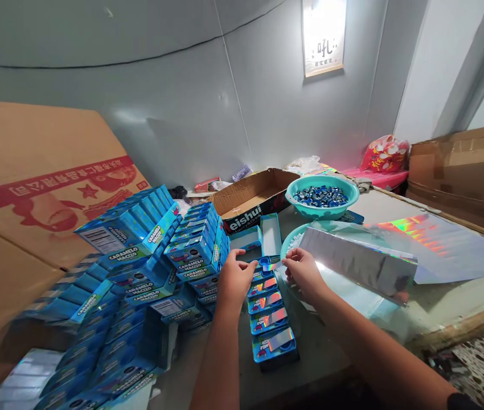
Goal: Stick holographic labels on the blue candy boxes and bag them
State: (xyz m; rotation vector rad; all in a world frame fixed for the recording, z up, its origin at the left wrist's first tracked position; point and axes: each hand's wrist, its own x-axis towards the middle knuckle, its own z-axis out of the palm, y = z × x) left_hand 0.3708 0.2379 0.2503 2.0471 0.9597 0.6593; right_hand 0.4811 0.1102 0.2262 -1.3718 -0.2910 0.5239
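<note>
**Shiny strip at far end of blue-box row**

Strip is over the far box of the row of blue boxes; 4 nearer boxes have strips on top. R hand pinches strip's R end. L hand at far box's L side, thumb + idx near strip, can't tell if gripping. Box stacks L of row. Teal bowl w/ blue pcs beyond R hand. Open carton at back.

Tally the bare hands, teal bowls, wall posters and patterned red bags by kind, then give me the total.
Bare hands: 2 (left hand, right hand)
Teal bowls: 2 (upper bowl, lower bowl)
Wall poster: 1
Patterned red bag: 1
Total: 6
</note>
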